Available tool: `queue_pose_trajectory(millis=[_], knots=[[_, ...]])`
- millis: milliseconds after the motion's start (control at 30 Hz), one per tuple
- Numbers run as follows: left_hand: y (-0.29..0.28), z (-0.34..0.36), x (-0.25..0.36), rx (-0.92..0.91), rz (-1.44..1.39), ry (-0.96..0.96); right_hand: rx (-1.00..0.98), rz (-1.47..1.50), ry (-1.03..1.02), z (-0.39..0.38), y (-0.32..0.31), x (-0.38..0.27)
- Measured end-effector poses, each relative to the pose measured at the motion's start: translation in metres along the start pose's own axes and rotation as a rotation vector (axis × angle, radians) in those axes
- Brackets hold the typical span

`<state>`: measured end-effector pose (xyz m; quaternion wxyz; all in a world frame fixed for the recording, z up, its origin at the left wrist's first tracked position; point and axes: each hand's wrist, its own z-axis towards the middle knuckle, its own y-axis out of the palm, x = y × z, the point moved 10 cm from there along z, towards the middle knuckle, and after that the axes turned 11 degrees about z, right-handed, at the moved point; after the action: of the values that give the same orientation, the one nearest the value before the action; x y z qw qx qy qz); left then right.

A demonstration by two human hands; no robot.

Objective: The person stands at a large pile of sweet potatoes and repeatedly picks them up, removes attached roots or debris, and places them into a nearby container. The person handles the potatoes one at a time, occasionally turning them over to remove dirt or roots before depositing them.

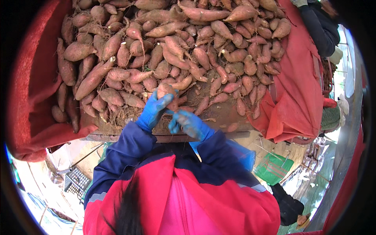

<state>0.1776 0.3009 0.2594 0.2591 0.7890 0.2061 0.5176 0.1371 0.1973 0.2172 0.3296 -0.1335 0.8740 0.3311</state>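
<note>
In my left hand (153, 107), in a blue glove, is a sweet potato (167, 96), gripped near the front edge of the heap. My right hand (186, 122), also gloved in blue and slightly blurred, has its fingers curled at the lower end of the same root. A large pile of reddish sweet potatoes (199, 33), many with rootlets and some with pale cut ends, covers the soiled board (219, 117) ahead of me.
Red cloth (295, 98) lines both sides of the heap. At the upper right is another person's dark sleeve (321, 29). Below the board are a green sack (274, 167), a blue plastic item (244, 154) and a crate (76, 182) at the left.
</note>
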Motion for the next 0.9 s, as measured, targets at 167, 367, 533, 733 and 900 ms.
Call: queue_pose_trajectory(millis=[167, 367, 533, 733, 900], knots=[[0.011, -0.022, 0.009, 0.094, 0.996, 0.228, 0.077, -1.664, 0.029, 0.005, 0.009, -0.004], [-0.072, -0.042, -0.004, 0.349, 0.122, 0.070, 0.343, -1.930, -0.271, 0.057, 0.003, -0.152], [-0.077, -0.053, -0.038, 0.106, -0.316, 0.018, 0.658, -1.586, -0.474, 0.126, -0.021, -0.248], [-0.090, -0.056, -0.064, 0.185, -0.406, -0.081, 0.639, -1.477, -0.284, 0.076, -0.090, -0.179], [-0.075, -0.058, -0.055, 0.097, -0.434, -0.081, 0.803, -1.322, 0.107, -0.027, -0.183, -0.117]])
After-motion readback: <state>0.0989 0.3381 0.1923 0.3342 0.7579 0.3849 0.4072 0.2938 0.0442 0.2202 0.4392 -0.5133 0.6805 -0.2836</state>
